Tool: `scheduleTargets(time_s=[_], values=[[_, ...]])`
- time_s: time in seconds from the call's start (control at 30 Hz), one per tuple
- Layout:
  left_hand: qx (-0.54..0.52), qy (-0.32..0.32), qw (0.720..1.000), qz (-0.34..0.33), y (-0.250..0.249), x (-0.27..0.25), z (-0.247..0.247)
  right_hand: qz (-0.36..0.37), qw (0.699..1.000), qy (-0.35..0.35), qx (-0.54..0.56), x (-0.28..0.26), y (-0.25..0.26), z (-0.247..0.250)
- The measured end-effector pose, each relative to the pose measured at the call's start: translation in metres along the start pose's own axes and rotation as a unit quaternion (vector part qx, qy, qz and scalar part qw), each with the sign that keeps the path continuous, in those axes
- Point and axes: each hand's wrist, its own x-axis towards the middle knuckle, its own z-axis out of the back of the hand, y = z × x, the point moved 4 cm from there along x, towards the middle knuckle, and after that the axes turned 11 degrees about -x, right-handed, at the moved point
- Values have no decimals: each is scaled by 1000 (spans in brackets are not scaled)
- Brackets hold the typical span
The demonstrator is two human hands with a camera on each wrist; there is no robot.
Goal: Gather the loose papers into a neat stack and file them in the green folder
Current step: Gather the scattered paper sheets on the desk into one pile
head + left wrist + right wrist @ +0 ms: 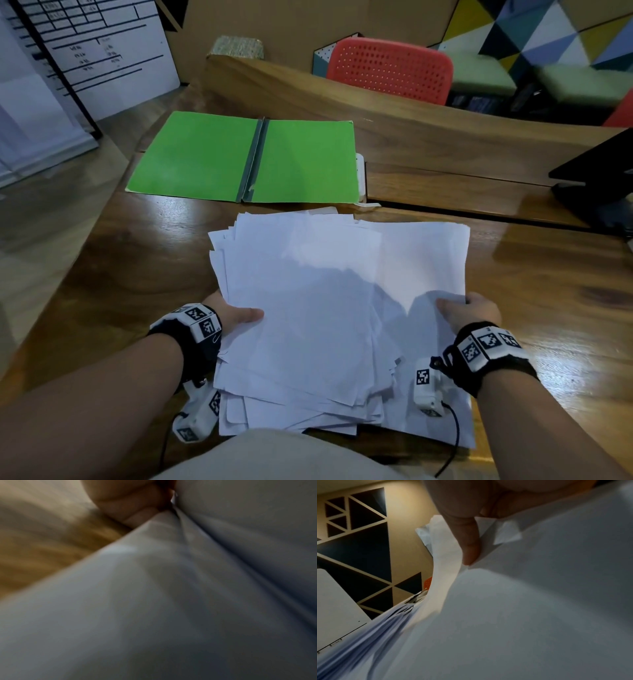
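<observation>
Hands hold the messy pile of white paper sheets (308, 308) on the brown wooden tabletop (548, 281): left hand (233, 317) in a closed grip on its left edge, right hand (471, 310) pinching its right edge. Beyond lies the open green card folder (205, 157), flat, just apart from the pile. Farther back stands a red perforated plastic chair (390, 68).

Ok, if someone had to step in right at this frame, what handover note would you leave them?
Left hand: grips the left edge of the loose papers, thumb on top.
Right hand: grips the papers' right side, thumb on top.
Papers: gathered into one pile on the wooden desk in front of the person, sheets fanned and edges uneven.
Green folder: open flat beyond the pile, nothing in it.
Done: sheets collected.
Left: square the edges, lay the stack in the folder, close it.
</observation>
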Motion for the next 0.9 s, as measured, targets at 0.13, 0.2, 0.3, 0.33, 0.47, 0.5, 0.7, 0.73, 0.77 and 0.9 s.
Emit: scheduleTargets(time_s=[0.13,0.2,0.3,0.33,0.47,0.5,0.7,0.73,0.77,0.9], values=[[-22,1,1000,-5,2,-1,-2,-3,999,36,1,1,6,0],[-25,-2,1000,-4,1,-1,-3,-7,997,69,-21,-1,9,-9],[-22,-4,1000,1,2,1,-3,-6,996,72,-52,-7,16,-22],[-20,-7,1000,4,1,1,-3,-1,996,74,-52,-10,20,-27],[-11,-9,1000,14,0,2,-3,19,993,92,-73,-22,47,-47],[-6,-7,1000,14,0,2,-2,25,990,105,-92,-25,52,-53],[-4,7,1000,20,-2,-3,1,-26,993,106,-42,-19,45,-56],[-11,8,1000,24,-2,-3,2,-42,995,91,-26,-14,38,-50],[-15,8,1000,23,-1,-3,3,-49,996,75,-22,-11,31,-43],[2,24,1000,15,-1,-4,3,-34,997,75,-15,-1,15,-27]])
